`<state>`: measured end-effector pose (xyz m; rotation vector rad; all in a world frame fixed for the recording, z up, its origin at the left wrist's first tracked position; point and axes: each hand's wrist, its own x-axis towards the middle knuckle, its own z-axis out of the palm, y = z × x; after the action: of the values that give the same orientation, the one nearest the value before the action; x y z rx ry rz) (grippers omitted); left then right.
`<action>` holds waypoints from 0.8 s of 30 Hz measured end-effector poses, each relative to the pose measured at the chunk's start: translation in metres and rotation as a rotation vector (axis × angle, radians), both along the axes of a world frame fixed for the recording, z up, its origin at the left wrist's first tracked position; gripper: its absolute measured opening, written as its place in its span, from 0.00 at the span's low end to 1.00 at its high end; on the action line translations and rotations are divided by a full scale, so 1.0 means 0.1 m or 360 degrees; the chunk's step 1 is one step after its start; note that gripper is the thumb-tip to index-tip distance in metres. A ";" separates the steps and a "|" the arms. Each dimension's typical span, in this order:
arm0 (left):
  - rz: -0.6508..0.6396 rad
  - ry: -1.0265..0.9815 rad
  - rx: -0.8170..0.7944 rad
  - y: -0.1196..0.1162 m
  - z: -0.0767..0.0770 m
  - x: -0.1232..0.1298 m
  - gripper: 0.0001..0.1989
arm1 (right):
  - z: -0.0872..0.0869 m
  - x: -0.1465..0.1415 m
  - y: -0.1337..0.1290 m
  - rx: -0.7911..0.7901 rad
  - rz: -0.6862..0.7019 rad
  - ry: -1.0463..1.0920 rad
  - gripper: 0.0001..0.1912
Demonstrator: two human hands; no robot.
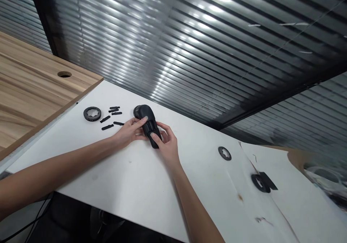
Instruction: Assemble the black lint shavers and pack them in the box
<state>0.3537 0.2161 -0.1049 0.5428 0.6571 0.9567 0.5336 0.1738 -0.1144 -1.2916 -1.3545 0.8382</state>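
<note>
A black handheld device (147,113) with a rounded, angled head is held over the white table, its head pointing to the upper left. My left hand (129,131) grips it from the left, thumb on its upper body. My right hand (167,143) holds the lower end from the right, thumb pressed on the handle. Between the two thumbs, a recess shows in the device's body; its contents are too small to tell. Left of my left hand, several small flat black pieces (107,127) lie scattered beside a black ring (92,114) with a notched opening.
The white table (130,185) carries another black ring (225,153) to the right. Farther right are a dark ring (260,183) and a flat black piece (269,181). A wooden surface (35,91) adjoins at the left. Metallic blinds (162,48) stand behind the table.
</note>
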 end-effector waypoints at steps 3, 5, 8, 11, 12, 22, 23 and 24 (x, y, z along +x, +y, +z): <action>-0.0005 0.0019 -0.0017 0.00 0.00 0.00 0.21 | 0.00 0.00 -0.01 0.0133 -0.0126 -0.0060 0.22; -0.0016 0.0031 -0.0013 0.00 0.00 0.00 0.21 | 0.00 0.00 -0.01 0.0210 -0.0152 -0.0089 0.19; -0.0039 0.0031 0.0002 0.00 -0.02 0.00 0.21 | 0.00 -0.02 -0.02 0.0264 -0.0130 -0.0150 0.18; -0.0049 0.0030 0.0005 0.01 -0.03 0.00 0.22 | 0.02 -0.03 -0.04 0.0279 -0.0115 -0.0200 0.17; -0.0047 0.0038 0.0005 0.01 -0.03 0.01 0.23 | 0.03 -0.04 -0.05 0.0275 -0.0116 -0.0214 0.16; -0.0128 0.0124 0.0050 0.00 -0.01 0.00 0.23 | 0.04 -0.03 -0.10 0.0410 -0.0090 -0.0414 0.11; -0.0129 0.0124 0.0058 0.00 -0.02 0.00 0.23 | 0.04 -0.03 -0.10 0.0412 -0.0085 -0.0405 0.10; -0.0128 0.0123 0.0064 0.01 -0.02 0.00 0.23 | 0.03 -0.03 -0.10 0.0415 -0.0079 -0.0396 0.10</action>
<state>0.3535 0.2167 -0.1071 0.6398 0.6817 0.8783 0.5308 0.1634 -0.1110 -1.2459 -1.5628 0.4587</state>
